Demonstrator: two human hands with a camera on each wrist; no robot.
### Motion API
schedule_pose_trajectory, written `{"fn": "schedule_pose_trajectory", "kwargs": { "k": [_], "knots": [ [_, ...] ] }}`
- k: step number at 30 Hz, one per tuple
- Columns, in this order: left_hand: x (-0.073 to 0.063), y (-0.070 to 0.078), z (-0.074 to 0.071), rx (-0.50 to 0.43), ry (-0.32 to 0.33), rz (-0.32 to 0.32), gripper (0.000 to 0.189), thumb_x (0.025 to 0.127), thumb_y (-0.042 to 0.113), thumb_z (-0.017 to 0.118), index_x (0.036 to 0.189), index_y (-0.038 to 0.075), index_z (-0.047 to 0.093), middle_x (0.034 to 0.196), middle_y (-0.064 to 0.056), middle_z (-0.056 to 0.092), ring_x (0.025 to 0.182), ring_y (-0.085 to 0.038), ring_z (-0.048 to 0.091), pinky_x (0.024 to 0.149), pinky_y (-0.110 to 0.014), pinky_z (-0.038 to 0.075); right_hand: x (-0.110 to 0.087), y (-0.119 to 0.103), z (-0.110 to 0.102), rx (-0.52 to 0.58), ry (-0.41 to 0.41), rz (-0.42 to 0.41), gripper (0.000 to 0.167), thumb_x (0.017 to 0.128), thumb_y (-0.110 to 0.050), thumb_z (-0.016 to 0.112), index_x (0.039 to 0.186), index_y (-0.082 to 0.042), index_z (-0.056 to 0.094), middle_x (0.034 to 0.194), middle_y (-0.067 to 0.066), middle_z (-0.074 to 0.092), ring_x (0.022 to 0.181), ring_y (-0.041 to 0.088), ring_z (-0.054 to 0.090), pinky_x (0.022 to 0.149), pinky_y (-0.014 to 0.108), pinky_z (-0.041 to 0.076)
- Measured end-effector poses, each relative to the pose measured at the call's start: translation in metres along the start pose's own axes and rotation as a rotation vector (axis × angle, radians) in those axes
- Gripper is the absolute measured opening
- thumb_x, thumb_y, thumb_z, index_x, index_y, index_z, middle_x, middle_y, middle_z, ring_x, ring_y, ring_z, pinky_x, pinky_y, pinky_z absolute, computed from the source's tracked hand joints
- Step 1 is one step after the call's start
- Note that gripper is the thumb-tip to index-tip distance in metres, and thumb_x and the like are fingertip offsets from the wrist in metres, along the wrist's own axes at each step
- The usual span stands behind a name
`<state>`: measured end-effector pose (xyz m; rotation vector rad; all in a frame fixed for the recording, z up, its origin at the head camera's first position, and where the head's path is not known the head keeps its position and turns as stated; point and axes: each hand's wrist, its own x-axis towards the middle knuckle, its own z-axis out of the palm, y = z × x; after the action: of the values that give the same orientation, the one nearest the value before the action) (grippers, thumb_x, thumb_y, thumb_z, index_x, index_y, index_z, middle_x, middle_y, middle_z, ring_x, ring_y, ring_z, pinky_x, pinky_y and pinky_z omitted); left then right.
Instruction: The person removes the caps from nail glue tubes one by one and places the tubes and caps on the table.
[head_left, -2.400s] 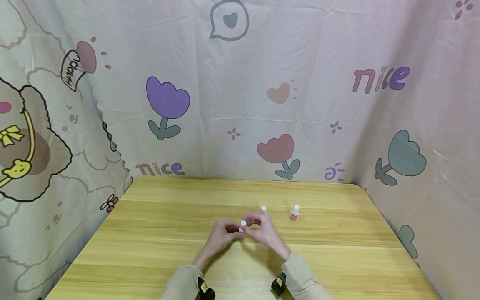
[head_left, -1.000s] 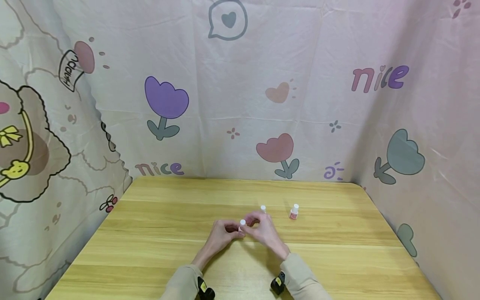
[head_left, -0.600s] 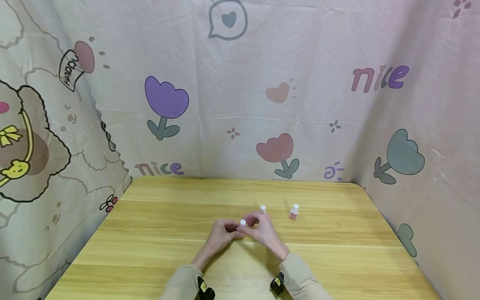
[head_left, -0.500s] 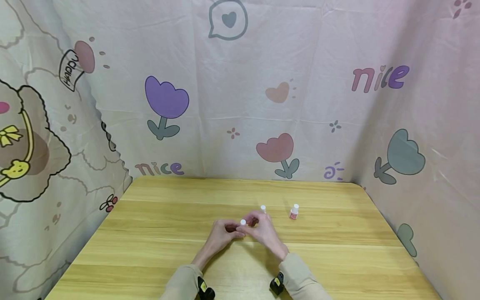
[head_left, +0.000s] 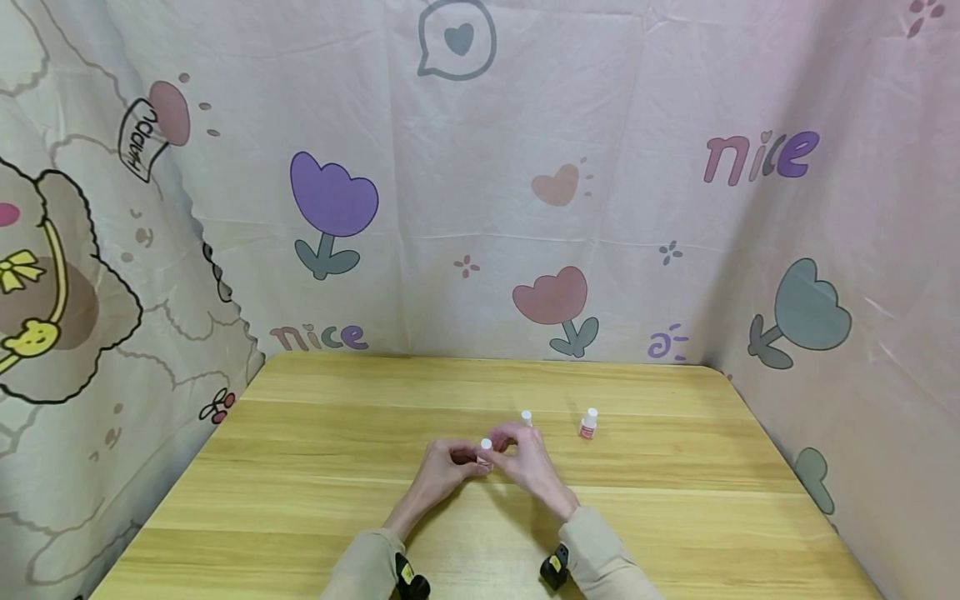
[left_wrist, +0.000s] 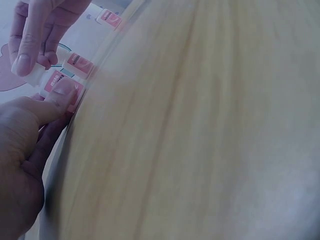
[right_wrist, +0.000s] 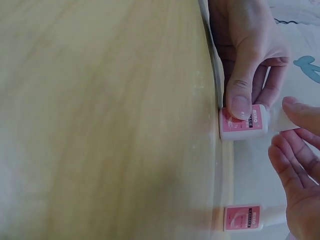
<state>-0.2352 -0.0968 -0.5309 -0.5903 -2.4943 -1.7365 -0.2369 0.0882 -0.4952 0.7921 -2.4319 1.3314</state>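
Observation:
A small glue bottle [right_wrist: 244,131] with a pink label and a white cap [head_left: 486,445] stands upright on the table between both hands. My left hand [head_left: 442,473] pinches its body low down, the thumb across the label in both wrist views. With thumb and fingers my right hand [head_left: 531,460] grips the cap, which is on the bottle's neck. Just beyond the right hand is a second, similar glue bottle [left_wrist: 80,65], in the head view partly hidden by that hand. A third glue bottle [head_left: 588,426] stands upright farther right.
The wooden table [head_left: 315,417] reaches back to a printed cloth [head_left: 450,208] hanging behind it, and more cloth hangs at both sides. Black wrist cameras [head_left: 555,568] sit at the cuffs of the beige sleeves [head_left: 609,557].
The right thumb reached forward across the cap about half a second ago and has now drawn back to the right, uncovering more of the bottle. The left hand and other bottles stay put.

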Motion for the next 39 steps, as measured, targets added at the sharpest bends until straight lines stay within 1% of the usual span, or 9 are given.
{"fn": "schedule_pose_trajectory", "kwargs": {
  "k": [3, 6, 12, 16, 19, 21, 27, 31, 39],
  "knots": [
    [0.0003, 0.0, -0.0001, -0.003, 0.001, -0.003, 0.013, 0.081, 0.009, 0.083, 0.094, 0.007, 0.079, 0.088, -0.008, 0.08, 0.077, -0.002, 0.072, 0.073, -0.018, 0.058, -0.0002, -0.0002, -0.0012, -0.001, -0.011, -0.028, 0.012, 0.081, -0.004, 0.081, 0.092, -0.004, 0.075, 0.084, 0.006, 0.075, 0.073, 0.012, 0.067, 0.071, 0.034, 0.061],
    [0.0005, 0.0, 0.0, -0.008, -0.002, -0.013, 0.012, 0.081, 0.009, 0.083, 0.093, 0.007, 0.079, 0.088, -0.008, 0.08, 0.077, -0.001, 0.072, 0.073, -0.018, 0.057, -0.0004, -0.0012, -0.0026, 0.001, -0.032, -0.03, 0.014, 0.082, -0.003, 0.079, 0.096, -0.002, 0.075, 0.088, 0.008, 0.076, 0.076, 0.014, 0.067, 0.074, 0.034, 0.06],
    [0.0004, -0.0002, 0.0004, 0.001, 0.0, -0.012, 0.011, 0.081, 0.009, 0.083, 0.092, 0.007, 0.079, 0.088, -0.008, 0.08, 0.077, -0.002, 0.071, 0.072, -0.018, 0.057, -0.0002, -0.0044, -0.0053, 0.014, -0.08, 0.022, 0.02, 0.085, -0.004, 0.077, 0.104, 0.003, 0.074, 0.094, 0.011, 0.076, 0.08, 0.018, 0.069, 0.078, 0.04, 0.061],
    [-0.0004, 0.0002, -0.0002, 0.013, 0.006, -0.002, 0.013, 0.081, 0.009, 0.083, 0.093, 0.007, 0.079, 0.088, -0.008, 0.08, 0.077, -0.003, 0.072, 0.073, -0.018, 0.058, -0.0002, -0.004, -0.0047, 0.022, -0.081, 0.054, 0.029, 0.085, -0.01, 0.079, 0.109, 0.006, 0.072, 0.096, 0.014, 0.076, 0.083, 0.022, 0.07, 0.079, 0.041, 0.061],
    [-0.0008, 0.0006, -0.0008, 0.016, 0.009, 0.003, 0.015, 0.081, 0.01, 0.083, 0.096, 0.007, 0.079, 0.09, -0.008, 0.08, 0.078, -0.003, 0.073, 0.074, -0.018, 0.058, -0.0001, -0.0027, -0.0025, -0.004, -0.053, 0.057, 0.033, 0.082, -0.015, 0.083, 0.107, 0.004, 0.072, 0.092, 0.011, 0.076, 0.082, 0.023, 0.069, 0.077, 0.036, 0.06],
    [-0.001, 0.0006, -0.001, 0.022, 0.008, 0.005, 0.017, 0.082, 0.012, 0.083, 0.097, 0.007, 0.079, 0.091, -0.008, 0.08, 0.079, -0.004, 0.073, 0.074, -0.018, 0.058, 0.0004, -0.0019, -0.0008, -0.029, -0.028, 0.048, 0.03, 0.08, -0.017, 0.085, 0.101, 0.0, 0.074, 0.087, 0.007, 0.074, 0.08, 0.021, 0.067, 0.074, 0.032, 0.059],
    [-0.0009, -0.0004, -0.0005, 0.016, 0.007, 0.008, 0.017, 0.082, 0.011, 0.083, 0.097, 0.007, 0.079, 0.091, -0.009, 0.08, 0.08, -0.005, 0.073, 0.074, -0.018, 0.058, 0.0013, -0.0017, 0.0011, -0.065, 0.01, 0.005, 0.017, 0.077, -0.012, 0.086, 0.088, -0.008, 0.074, 0.078, 0.001, 0.071, 0.071, 0.006, 0.06, 0.065, 0.021, 0.054],
    [-0.0011, -0.0005, 0.0002, -0.002, 0.008, 0.013, 0.015, 0.081, 0.008, 0.083, 0.095, 0.005, 0.078, 0.09, -0.011, 0.079, 0.079, -0.006, 0.073, 0.072, -0.018, 0.058, 0.0015, -0.0035, -0.0001, -0.067, 0.012, -0.009, 0.014, 0.078, -0.009, 0.085, 0.087, -0.008, 0.074, 0.077, 0.002, 0.071, 0.07, 0.003, 0.058, 0.065, 0.021, 0.054],
    [-0.0001, 0.0011, 0.0002, 0.006, 0.006, 0.019, 0.014, 0.081, 0.009, 0.083, 0.094, 0.008, 0.079, 0.089, -0.008, 0.08, 0.078, -0.002, 0.071, 0.072, -0.018, 0.058, 0.0013, -0.0054, -0.0033, -0.051, 0.031, -0.073, 0.018, 0.079, -0.006, 0.083, 0.095, 0.001, 0.076, 0.081, 0.006, 0.075, 0.07, 0.007, 0.063, 0.065, 0.024, 0.056]
  ]
}}
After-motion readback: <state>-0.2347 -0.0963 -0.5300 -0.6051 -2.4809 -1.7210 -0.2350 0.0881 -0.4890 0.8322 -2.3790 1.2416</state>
